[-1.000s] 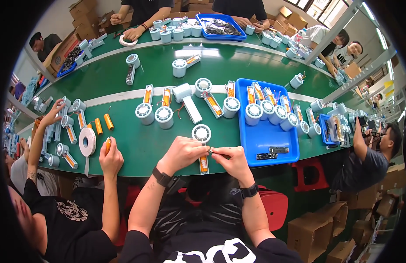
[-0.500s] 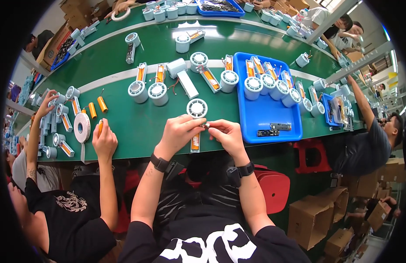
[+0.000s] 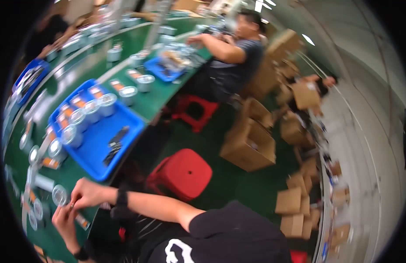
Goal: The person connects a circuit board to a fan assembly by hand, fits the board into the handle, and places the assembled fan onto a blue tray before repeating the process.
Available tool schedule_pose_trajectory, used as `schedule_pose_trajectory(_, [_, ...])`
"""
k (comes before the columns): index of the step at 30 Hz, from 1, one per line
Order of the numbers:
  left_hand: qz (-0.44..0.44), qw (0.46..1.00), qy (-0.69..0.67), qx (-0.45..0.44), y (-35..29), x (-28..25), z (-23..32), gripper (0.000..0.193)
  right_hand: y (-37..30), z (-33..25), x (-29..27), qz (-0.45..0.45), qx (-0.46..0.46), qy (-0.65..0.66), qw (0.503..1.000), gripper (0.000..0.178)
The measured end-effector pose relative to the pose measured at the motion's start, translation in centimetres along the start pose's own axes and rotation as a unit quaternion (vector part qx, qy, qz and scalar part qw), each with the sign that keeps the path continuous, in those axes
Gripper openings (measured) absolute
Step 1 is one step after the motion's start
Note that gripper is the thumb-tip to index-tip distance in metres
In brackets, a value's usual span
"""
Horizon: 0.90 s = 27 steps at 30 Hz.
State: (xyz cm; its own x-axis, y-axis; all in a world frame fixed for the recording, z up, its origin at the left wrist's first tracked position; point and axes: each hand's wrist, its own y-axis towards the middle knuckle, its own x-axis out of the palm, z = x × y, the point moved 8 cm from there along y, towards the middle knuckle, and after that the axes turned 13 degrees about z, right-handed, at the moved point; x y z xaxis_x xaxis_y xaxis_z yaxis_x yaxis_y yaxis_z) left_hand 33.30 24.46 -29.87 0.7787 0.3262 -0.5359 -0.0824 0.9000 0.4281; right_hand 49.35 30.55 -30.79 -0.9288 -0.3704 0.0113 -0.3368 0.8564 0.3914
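The view is swung hard to the person's right and blurred, so both hands sit low at the left edge. The right hand (image 3: 86,193) comes in from a bent elbow, forearm running leftward across the lap, a dark band on the wrist, knuckles up and fingers curled together over the edge of the green counter (image 3: 163,94). The left hand (image 3: 65,219) lies just below and to the left of it, wrist also banded, fingers raised toward the right hand so that the two grips meet or nearly meet. A small part seems pinched between them, but the blur hides what it is, and I cannot tell whether either grip is pressed together on it.

Just left of the two grips a small round silver-rimmed disc (image 3: 59,195) lies flat on the counter. Beyond the grips, up the counter, a blue tray (image 3: 124,131) holds a row of round white-and-silver pieces (image 3: 93,111) and a dark tool-like thing. To the right of the grips, off the counter, stands a red stool (image 3: 183,173), with brown cartons (image 3: 249,147) farther out on the floor. A seated co-worker (image 3: 233,61) works far up the counter.
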Motion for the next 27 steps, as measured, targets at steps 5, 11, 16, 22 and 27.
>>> schedule_pose_trajectory(5, [-0.037,0.998,-0.004,0.05,1.3,1.2,-1.1,0.013,0.0,0.4,-1.2,0.024,0.059,0.051,0.997,0.014])
schedule_pose_trajectory(11, [-0.023,0.997,0.026,0.062,1.3,1.6,-0.7,0.007,0.1,-0.6,-1.7,0.026,0.082,0.058,0.995,0.013])
schedule_pose_trajectory(16, [0.043,0.998,0.016,0.052,1.2,0.0,2.3,0.009,0.8,-1.0,-0.3,-0.021,0.143,0.099,0.985,0.015])
schedule_pose_trajectory(22, [0.008,0.999,-0.012,0.042,1.8,1.5,1.7,0.013,0.9,0.2,-1.6,-0.042,0.16,0.085,0.982,0.015])
schedule_pose_trajectory(27, [0.031,0.997,-0.013,0.073,1.9,0.6,2.8,0.013,1.4,0.0,-0.7,-0.062,0.143,0.08,0.985,0.012])
